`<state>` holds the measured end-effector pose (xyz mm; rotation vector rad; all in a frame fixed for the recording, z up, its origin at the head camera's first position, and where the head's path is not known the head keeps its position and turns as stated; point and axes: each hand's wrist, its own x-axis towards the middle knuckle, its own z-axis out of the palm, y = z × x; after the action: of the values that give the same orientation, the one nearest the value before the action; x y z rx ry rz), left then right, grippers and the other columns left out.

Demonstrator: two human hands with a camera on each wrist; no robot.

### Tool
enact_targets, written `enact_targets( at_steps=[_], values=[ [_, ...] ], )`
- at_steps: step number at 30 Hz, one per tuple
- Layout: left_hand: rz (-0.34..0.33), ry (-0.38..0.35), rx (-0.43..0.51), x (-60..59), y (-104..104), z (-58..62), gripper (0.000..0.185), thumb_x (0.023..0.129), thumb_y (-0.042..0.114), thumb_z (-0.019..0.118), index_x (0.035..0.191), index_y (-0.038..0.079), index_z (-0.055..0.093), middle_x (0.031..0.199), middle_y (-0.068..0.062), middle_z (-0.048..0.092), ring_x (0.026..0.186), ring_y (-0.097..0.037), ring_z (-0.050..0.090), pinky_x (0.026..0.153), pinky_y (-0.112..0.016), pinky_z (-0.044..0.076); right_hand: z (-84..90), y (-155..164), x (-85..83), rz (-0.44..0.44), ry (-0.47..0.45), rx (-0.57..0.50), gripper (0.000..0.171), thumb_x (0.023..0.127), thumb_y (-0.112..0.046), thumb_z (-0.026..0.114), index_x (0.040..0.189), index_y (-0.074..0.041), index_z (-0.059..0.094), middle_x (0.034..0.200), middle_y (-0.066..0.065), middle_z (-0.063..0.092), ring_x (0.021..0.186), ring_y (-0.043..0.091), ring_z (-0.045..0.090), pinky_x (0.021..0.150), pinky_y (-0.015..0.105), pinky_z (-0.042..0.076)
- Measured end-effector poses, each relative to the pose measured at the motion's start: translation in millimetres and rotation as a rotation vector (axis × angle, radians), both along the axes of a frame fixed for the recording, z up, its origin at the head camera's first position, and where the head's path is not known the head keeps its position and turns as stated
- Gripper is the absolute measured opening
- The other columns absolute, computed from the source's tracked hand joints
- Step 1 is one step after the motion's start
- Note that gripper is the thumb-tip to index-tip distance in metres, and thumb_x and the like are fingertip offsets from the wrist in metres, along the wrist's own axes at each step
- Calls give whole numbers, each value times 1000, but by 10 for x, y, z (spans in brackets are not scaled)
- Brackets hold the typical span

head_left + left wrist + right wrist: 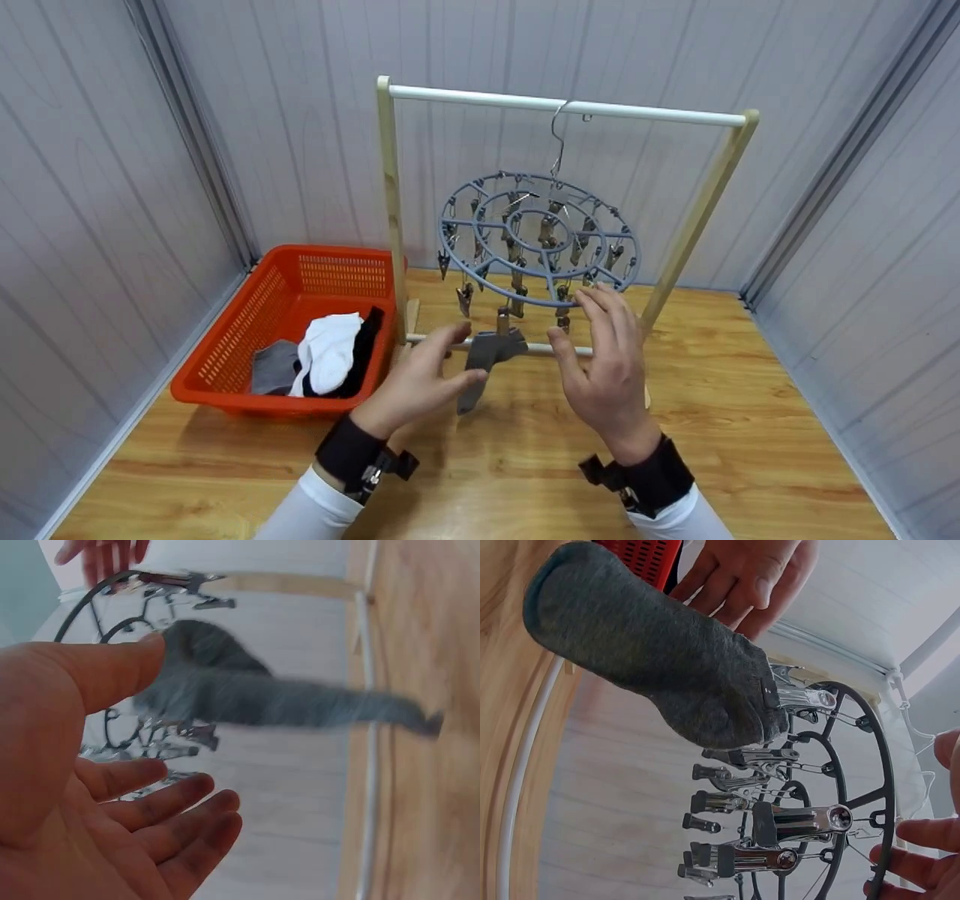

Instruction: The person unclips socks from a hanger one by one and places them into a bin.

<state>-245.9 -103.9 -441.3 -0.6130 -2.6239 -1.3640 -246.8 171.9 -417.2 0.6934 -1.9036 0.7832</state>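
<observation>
A grey sock [486, 358] hangs from a metal clip [804, 697] at the near edge of a round grey drying hanger [889, 799]. My left hand [420, 381] is just left of the sock, with thumb and fingers spread apart and nothing held between them. In the left wrist view the sock [255, 699] looks blurred, beyond the thumb. My right hand [611, 367] is at the near right of the hanger, its fingertips at the outer ring; the fingers are only slightly bent. Several unused clips [802, 823] dangle around the rings.
The hanger hooks over the white bar [480, 97] of a wooden-sided rack [394, 187]. To the left, an orange basket [217, 360] holds a white sock [330, 352], a grey piece [274, 367] and black fabric [367, 349]. Pale panel walls enclose the wooden surface [720, 450].
</observation>
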Motion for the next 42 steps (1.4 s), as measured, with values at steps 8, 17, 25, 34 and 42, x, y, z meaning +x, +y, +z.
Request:
enact_targets(
  at_steps=[8,17,25,34,42],
  values=[
    [-57,-12,39,-10,140,-135,78,99,34,89,162,8,50,155,-15,63,145,-34,57,120,-58,46,25,-34,51,49,-33,1,59,114,-43,63,151,3,63,150,23,61,147,41,51,129,54,31],
    [-31,8,155,-73,205,-227,59,98,21,88,146,3,59,133,-12,73,124,-31,69,108,-54,54,32,-59,76,75,-18,3,58,113,-42,65,148,4,65,149,23,62,145,40,53,128,50,33],
    [48,-30,198,-78,209,-241,57,99,20,88,147,6,61,120,-5,75,110,-23,67,90,-41,52,32,-61,78,70,-13,6,59,114,-45,63,147,4,65,149,21,63,144,41,54,127,50,34],
    [53,-67,220,-62,212,-218,56,98,13,87,147,6,62,113,-3,79,105,-22,67,90,-42,48,37,-59,72,75,15,-14,57,115,-44,62,147,3,66,149,22,62,146,42,52,129,49,32],
    [-32,-95,285,-49,235,-223,44,97,12,86,135,1,66,120,-13,76,105,-25,73,89,-41,62,49,-80,80,82,209,-82,34,110,-27,68,125,3,78,133,25,67,133,47,58,122,51,39]
  ],
)
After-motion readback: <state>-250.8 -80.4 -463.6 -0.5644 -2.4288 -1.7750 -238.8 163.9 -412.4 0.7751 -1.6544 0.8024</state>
